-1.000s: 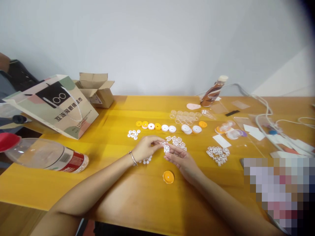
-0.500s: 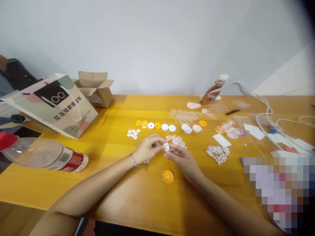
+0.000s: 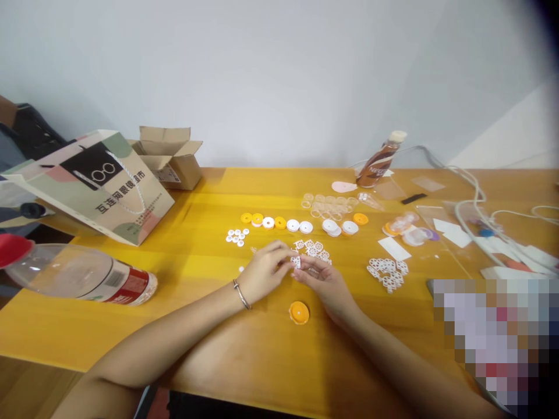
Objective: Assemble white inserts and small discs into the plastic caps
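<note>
My left hand (image 3: 265, 269) and my right hand (image 3: 325, 286) meet over the middle of the table. Pinched between their fingertips is a small white openwork disc (image 3: 296, 262), partly covered by the fingers. An orange round cap (image 3: 299, 313) with a scalloped edge lies just below the hands. Right behind the fingers spreads a heap of white openwork discs (image 3: 313, 249), partly hidden by my right hand. A second pile of openwork discs (image 3: 388, 273) lies to the right. Small white round pieces (image 3: 236, 235) sit in a group beyond my left hand.
Yellow and white round caps (image 3: 280, 223) form a row farther back, with clear rings (image 3: 331, 205) behind them. A drink bottle (image 3: 379, 160) and white cables (image 3: 474, 192) are at the right. On the left stand a paper bag (image 3: 126, 203), a carton (image 3: 183, 171) and a large bottle (image 3: 100, 273).
My left hand and wrist have turned slightly, and the bracelet sits a little farther right. The white disc is still between the fingertips, tilted a little differently. Little else has changed.
</note>
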`<state>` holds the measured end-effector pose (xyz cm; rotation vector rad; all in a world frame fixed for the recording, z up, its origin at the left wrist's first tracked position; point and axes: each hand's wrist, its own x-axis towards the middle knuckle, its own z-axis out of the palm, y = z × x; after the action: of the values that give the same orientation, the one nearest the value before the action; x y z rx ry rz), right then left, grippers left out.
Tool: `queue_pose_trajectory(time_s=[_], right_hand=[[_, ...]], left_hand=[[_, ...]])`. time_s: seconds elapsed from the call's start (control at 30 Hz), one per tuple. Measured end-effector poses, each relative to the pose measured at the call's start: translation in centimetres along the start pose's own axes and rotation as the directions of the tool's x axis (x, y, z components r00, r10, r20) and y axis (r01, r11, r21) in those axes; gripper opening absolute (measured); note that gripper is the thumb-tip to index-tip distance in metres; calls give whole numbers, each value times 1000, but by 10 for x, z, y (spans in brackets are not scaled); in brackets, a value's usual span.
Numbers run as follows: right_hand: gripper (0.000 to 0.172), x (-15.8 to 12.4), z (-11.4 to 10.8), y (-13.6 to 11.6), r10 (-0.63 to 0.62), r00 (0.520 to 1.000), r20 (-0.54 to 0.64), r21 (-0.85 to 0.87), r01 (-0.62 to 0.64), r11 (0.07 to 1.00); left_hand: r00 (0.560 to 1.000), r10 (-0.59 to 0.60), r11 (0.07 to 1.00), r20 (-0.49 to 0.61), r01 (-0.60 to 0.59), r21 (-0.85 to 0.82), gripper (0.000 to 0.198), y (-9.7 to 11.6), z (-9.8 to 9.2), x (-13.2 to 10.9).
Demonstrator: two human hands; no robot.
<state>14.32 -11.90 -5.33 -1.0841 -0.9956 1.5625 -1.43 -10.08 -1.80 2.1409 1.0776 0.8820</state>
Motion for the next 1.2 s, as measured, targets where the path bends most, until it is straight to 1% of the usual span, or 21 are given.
queue_pose_trajectory(time_s=[0.33,0.53,0.73,0.83,0.93,1.03,1.1,1.13,1.2], right_hand=[[31,0,0,0,-8,1000,-9,-13,8,1000],[29,0,0,1,-8,1000,12,9,8,1000],[24,-3,2,-4,20,1000,-10,53,-19,998],[25,-3,2,-4,22,1000,-13,37,-22,999],[24,-2,1,-4,16,1000,8,25,-16,1000],[23,-2,0,-3,26,999,21,20,-27,999],[24,-2,0,-3,41,999,18,33,-41,999],[24,-2,0,-3,50,999,12,52,-50,997],[22,-1,0,-3,75,997,-5,103,-74,992]], left_hand=[[999,19,1000,-33,-19,23,23,-2,4,-1],[1000,8,999,-28,-7,34,19,-1,3,-1],[1000,-8,1000,-25,8,0,19,-1,4,-1],[998,-62,994,-16,60,-96,18,-4,4,1],[986,-167,956,29,169,-238,17,-5,2,4],[952,-289,886,99,305,-349,16,-1,-1,7],[929,-344,842,138,371,-391,14,1,-2,8],[922,-359,827,145,386,-408,13,1,-2,9],[923,-362,810,131,381,-446,12,-1,0,9]])
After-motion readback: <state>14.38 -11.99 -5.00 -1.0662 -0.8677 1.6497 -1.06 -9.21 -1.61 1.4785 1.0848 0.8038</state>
